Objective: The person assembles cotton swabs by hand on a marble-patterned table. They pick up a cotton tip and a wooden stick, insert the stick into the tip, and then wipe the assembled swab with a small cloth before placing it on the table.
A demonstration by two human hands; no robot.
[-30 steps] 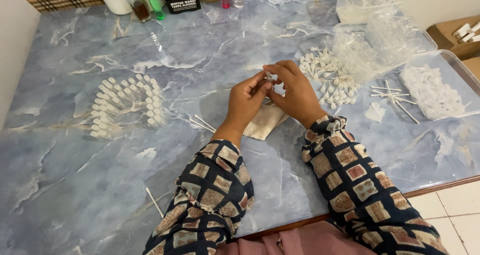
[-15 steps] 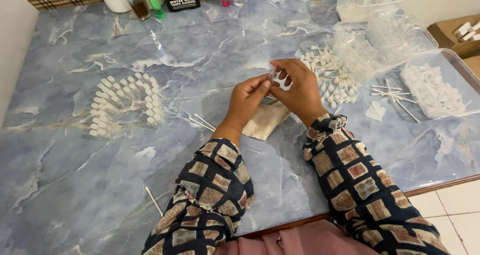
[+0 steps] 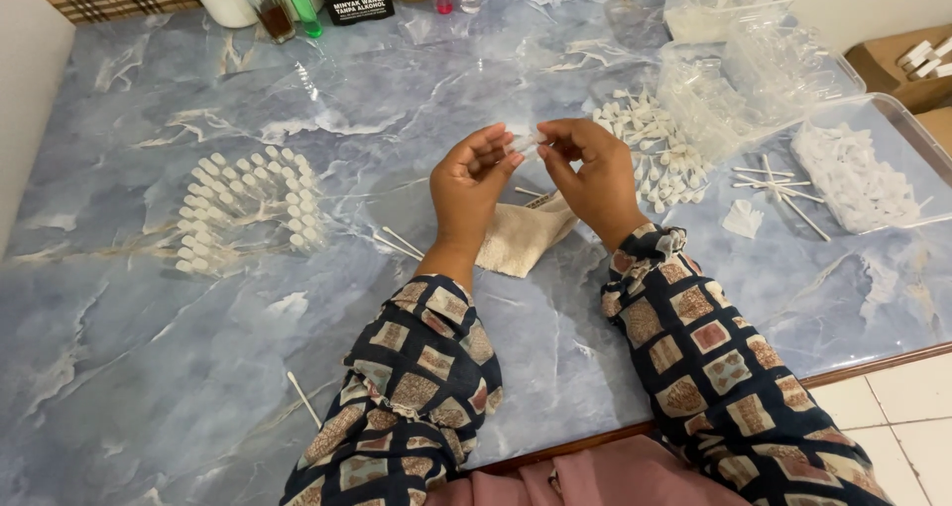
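My left hand (image 3: 472, 186) and my right hand (image 3: 590, 168) meet above the middle of the blue marbled table (image 3: 198, 367). Between their fingertips they pinch a small clear vial (image 3: 528, 141); its details are hard to make out. A beige cloth (image 3: 524, 233) lies on the table just under my hands. To the left, several small capped clear vials (image 3: 246, 207) lie in curved rows. A heap of small white caps and parts (image 3: 654, 149) lies just right of my right hand.
Clear plastic bags of vials (image 3: 754, 70) and a clear tray of white pieces (image 3: 858, 174) sit at the right. Thin white sticks (image 3: 397, 240) lie scattered near the cloth and tray. Bottles (image 3: 288, 0) line the far edge. A cardboard box (image 3: 912, 65) is off to the right.
The view has shifted slightly. My hands stay together over the cloth, and my fingers have turned the small vial between them.
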